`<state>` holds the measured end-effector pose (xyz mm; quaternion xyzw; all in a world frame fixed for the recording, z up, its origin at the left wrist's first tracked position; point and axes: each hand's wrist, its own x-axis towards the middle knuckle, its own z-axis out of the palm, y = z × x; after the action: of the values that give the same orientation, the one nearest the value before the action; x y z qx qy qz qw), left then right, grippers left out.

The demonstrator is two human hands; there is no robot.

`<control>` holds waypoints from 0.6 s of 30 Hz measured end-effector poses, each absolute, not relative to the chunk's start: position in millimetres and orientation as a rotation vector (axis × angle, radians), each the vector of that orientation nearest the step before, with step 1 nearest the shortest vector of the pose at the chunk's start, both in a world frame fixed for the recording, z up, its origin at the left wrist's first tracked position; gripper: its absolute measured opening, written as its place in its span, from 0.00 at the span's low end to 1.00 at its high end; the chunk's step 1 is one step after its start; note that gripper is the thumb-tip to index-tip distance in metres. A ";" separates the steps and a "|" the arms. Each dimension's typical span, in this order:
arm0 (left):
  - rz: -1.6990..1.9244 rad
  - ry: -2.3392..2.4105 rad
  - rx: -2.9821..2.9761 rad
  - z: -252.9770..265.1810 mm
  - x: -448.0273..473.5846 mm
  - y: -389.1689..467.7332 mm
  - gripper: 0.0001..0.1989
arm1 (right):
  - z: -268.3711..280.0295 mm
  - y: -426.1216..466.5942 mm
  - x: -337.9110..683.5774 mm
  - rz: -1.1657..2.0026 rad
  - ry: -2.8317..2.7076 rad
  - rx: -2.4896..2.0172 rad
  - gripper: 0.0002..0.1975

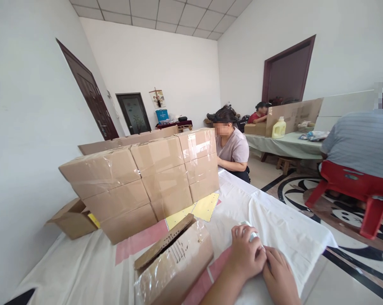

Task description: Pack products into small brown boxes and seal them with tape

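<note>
Over the white cloth of the table, my left hand [246, 254] is closed with its fingers curled round a small whitish object [252, 235]; most of it is hidden, so its kind is unclear. My right hand [280, 271] touches the left one at the fingertips, its fingers bent and pressed together; what they grip, if anything, is hidden. To the left of both hands lies a taped cardboard box [178, 258] with a raised flap, and neither hand touches it.
Stacked, taped cardboard boxes [162, 182] form a wall across the table [251, 203]. An open carton [72, 218] stands at left. A person [234, 148] sits beyond the stack. At right are another person on a red chair [353, 182] and a second table with a yellow jug [279, 128].
</note>
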<state>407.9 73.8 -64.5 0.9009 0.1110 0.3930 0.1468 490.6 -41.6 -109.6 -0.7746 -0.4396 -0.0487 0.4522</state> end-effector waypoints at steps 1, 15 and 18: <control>1.135 0.336 2.579 -65.0 409.0 73.3 0.03 | -109.3 -41.7 490.3 -0.118 -1.084 -1.912 0.14; 1.070 0.357 2.393 -68.0 407.0 79.1 0.08 | -98.0 -39.2 502.3 0.122 -1.008 -1.868 0.20; 1.016 0.363 2.389 -66.0 404.6 79.1 0.08 | -94.5 -38.9 505.7 0.178 -1.026 -1.864 0.22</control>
<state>404.6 79.1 -66.0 0.8806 0.1339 0.3747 0.2573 505.7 -38.9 -94.5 -0.7647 -0.4209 0.0729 0.4825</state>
